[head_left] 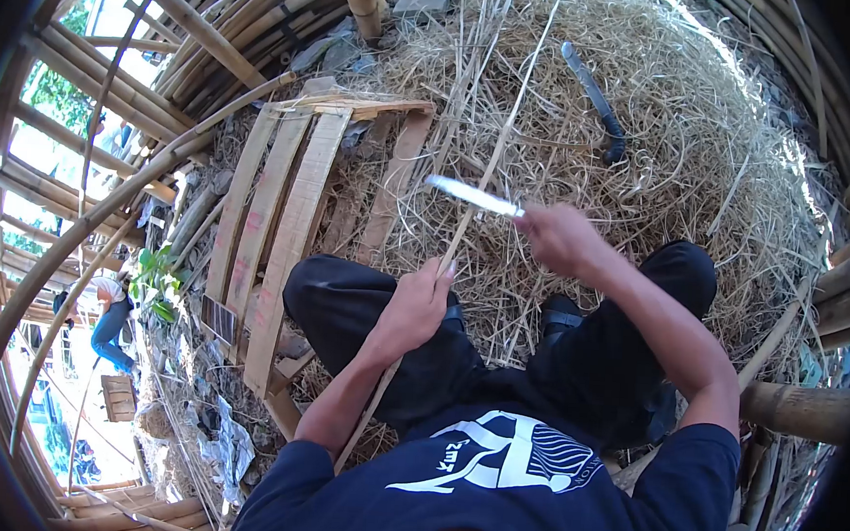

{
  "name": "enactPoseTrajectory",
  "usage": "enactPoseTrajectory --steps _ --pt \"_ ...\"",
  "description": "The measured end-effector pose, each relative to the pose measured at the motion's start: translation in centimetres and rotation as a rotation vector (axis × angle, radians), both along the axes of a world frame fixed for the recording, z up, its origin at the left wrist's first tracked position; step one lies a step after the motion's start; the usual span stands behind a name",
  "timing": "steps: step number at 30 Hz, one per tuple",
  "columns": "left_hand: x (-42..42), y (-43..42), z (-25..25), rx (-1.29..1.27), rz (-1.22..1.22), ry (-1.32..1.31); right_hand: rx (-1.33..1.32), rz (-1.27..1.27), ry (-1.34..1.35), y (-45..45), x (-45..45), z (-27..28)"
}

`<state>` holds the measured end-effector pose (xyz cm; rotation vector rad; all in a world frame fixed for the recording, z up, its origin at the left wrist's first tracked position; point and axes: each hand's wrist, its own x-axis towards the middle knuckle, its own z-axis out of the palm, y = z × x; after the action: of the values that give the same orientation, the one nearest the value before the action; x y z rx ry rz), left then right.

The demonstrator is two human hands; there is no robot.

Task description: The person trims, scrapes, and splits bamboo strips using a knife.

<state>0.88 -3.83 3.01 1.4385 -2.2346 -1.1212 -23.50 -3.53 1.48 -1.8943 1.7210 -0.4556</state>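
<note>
Pale strip [502, 142] passes through the gripping left fingers [431, 283], while the right fingers [544, 226] clasp a knife [473, 195].

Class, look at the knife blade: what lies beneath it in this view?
Beneath the knife blade, a thin pale strip passes crosswise, with dry straw-like strands below. The blade covers a short stretch of strip and some strands, so those cannot be seen.
</note>
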Motion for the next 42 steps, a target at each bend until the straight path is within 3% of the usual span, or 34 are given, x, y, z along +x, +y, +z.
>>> enactPoseTrajectory --steps 3,5,6,7,11,12,13,15,16,17,19,20,21,23,26,27,29,30,34,35,37,38,39,42 --pt "-0.2 -0.1 -0.5 -0.019 0.024 0.011 0.01 0.189 -0.006 1.9 1.8 -0.9" --pt "-0.1 0.2 -0.5 -0.059 0.007 0.011 -0.073 0.167 0.011 0.9 0.2 -1.1" --pt "-0.1 0.1 -0.1 -0.019 0.013 -0.016 0.12 -0.074 -0.137 -0.2 -0.6 -0.9" --pt "-0.1 0.1 -0.1 -0.019 0.011 -0.013 -0.07 0.013 0.111 -1.3 -2.1 -0.7" --pt "-0.2 0.1 -0.5 -0.021 -0.004 0.003 0.11 -0.054 -0.074 0.7 0.2 0.2" --pt "-0.4 -0.2 -0.5 -0.036 0.009 0.025 -0.043 0.092 0.007 1.7 1.0 -0.6" --pt "-0.6 -0.2 -0.5 -0.034 0.016 0.028 -0.016 0.187 0.0 2.0 1.6 -1.1" --pt "-0.6 0.3 0.1 -0.03 0.003 0.018 -0.087 0.179 0.1 1.2 0.1 -1.1" --pt "-0.5 0.3 0.3 -0.014 0.014 0.023 0.029 -0.018 0.05 -0.7 -1.3 -3.1" --pt "-0.2 0.7 0.1 -0.013 0.016 0.023 0.214 -0.217 -0.079 -1.6 -2.9 -0.7" --pt "0.5 1.1 -0.4 0.018 -0.005 0.06 -0.076 -0.249 0.0 -2.1 -4.6 0.1" --pt "0.4 0.8 -0.3 0.015 -0.009 0.061 0.029 -0.277 -0.04 -1.1 -3.9 0.1" --pt "0.3 0.7 -0.1 0.003 -0.002 0.067 0.107 -0.255 -0.145 0.0 -2.1 0.1" --pt "0.0 0.5 -0.2 -0.001 0.012 0.081 0.02 0.064 -0.085 1.9 0.4 -0.6" --pt "-0.1 0.5 -0.1 -0.044 0.0 0.028 -0.006 0.106 0.101 0.9 -0.4 -2.2" --pt "0.0 0.9 0.2 -0.017 0.002 0.035 0.194 -0.185 -0.123 -0.2 -1.4 -1.2" --pt "0.4 1.1 0.4 -0.003 0.001 0.039 -0.102 -0.206 0.081 -2.4 -5.4 -2.3" --pt "0.6 1.5 0.1 0.008 -0.002 0.034 0.063 -0.228 -0.069 -1.4 -4.0 0.6" --pt "-0.5 1.0 0.0 0.014 -0.008 0.05 -0.076 0.18 -0.065 2.0 0.9 -1.6" --pt "-0.7 0.9 0.0 0.008 -0.016 0.06 -0.073 0.177 -0.064 1.8 0.4 -1.5" --pt "-0.7 1.1 -0.2 0.033 -0.006 0.019 0.144 -0.082 -0.157 -0.1 -1.2 -0.6" --pt "-0.5 1.0 -0.2 0.037 -0.012 0.001 -0.007 0.064 0.126 -1.0 -2.9 -1.1" --pt "-0.6 0.9 -0.2 0.038 -0.019 -0.013 -0.01 0.064 0.128 -1.1 -2.6 -1.5" --pt "-0.5 0.3 -0.9 0.033 0.005 0.044 0.051 -0.037 -0.074 1.0 0.2 -0.8"
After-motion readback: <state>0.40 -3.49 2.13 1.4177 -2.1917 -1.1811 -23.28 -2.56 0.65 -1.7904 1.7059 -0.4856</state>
